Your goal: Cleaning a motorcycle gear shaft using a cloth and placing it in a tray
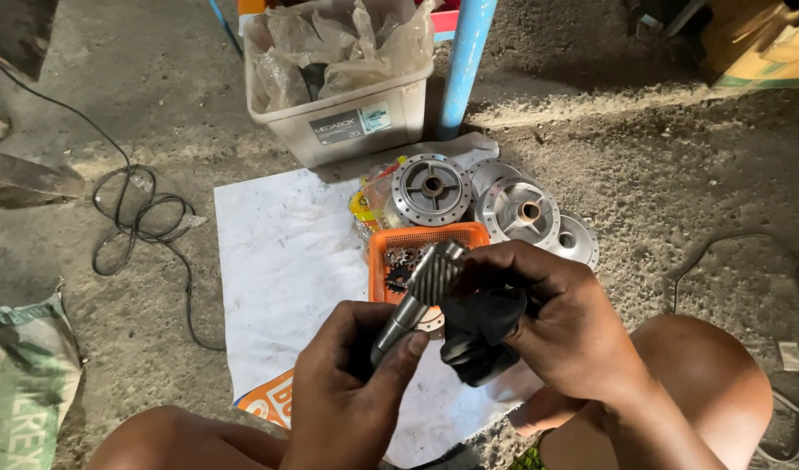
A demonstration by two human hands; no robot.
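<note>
Left hand [352, 383] grips the gear shaft [417, 296] by its smooth end, exposing the teeth; right hand [547, 313] presses a black rag [482, 335] against them.

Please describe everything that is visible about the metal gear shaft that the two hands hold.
The gear shaft is grey metal: a plain round stem below and a wider head with slanted teeth on top. It stands tilted, head up and to the right, above the orange basket. The left hand grips the stem; the right hand presses a black cloth against the head. Its surface looks dull and slightly oily.
</note>
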